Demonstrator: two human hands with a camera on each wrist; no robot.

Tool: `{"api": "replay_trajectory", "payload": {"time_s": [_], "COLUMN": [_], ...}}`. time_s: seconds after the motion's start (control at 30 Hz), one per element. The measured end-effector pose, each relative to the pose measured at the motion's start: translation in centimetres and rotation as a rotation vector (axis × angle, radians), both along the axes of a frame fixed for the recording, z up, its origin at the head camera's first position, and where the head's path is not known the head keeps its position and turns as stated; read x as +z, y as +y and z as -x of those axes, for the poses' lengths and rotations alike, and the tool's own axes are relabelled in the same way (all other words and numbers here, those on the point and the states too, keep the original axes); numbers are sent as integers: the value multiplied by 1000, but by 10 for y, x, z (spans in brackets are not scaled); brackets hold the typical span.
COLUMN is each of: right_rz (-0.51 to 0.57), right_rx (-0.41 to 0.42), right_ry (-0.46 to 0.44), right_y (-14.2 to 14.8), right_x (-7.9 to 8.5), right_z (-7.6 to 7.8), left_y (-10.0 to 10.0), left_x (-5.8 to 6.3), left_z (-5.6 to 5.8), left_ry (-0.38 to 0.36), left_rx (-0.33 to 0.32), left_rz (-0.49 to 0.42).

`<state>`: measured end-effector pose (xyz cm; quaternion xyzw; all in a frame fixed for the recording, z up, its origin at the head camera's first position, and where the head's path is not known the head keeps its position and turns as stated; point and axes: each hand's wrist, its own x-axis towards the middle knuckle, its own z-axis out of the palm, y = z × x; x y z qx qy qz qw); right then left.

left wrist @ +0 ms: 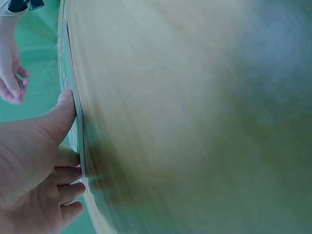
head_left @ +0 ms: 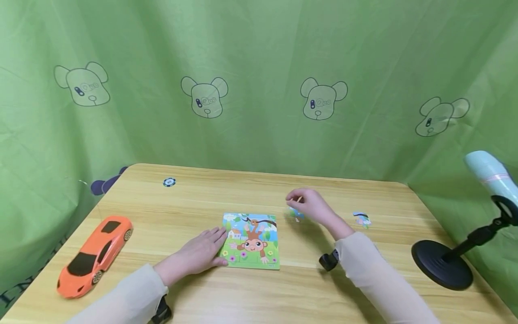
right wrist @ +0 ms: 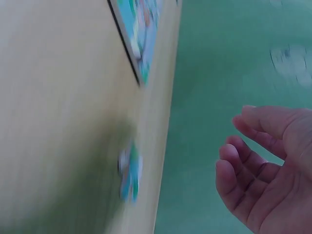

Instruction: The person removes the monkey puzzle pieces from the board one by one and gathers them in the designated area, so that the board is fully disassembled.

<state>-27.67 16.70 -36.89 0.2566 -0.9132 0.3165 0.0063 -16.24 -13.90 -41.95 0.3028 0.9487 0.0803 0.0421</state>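
One puzzle board (head_left: 252, 241) with a monkey picture lies on the table (head_left: 259, 288). The left hand (head_left: 201, 255) rests flat against the board's left edge, fingers straight and together, tips touching it. Two loose puzzle pieces counted: one (head_left: 296, 214) directly under the right hand (head_left: 310, 205), one (head_left: 362, 218) well right of its fingers. The right hand hovers, fingers loosely curled, holding nothing. One orange toy car (head_left: 95, 254), one chip (head_left: 169, 182), one black stand (head_left: 443, 263). No legible writing.
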Motion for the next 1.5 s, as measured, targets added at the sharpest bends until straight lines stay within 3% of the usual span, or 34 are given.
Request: {"api": "replay_trajectory", "payload": {"time_s": [0.33,0.63,0.8,1.03,1.5], "right_rz": [-54,-85,-163,-308,-406], "right_rx": [184,291,309,285,299], "right_ry": [-95,-142,-174,-139,-68], "right_y": [-64,-93,-103,-111,-113], "right_x": [-14,-31,-39,-40,-38], "right_z": [-25,-34,-36,-39,-48], "left_y": [0,0,0,0,1], "left_x": [0,-1,-1,1,3], "left_z": [-1,-2,-2,-2,-2], "left_ry": [17,24,18,-5,-27], "left_rx": [-8,2,18,39,55], "left_rz": [-8,-27,-20,-23,-26]}}
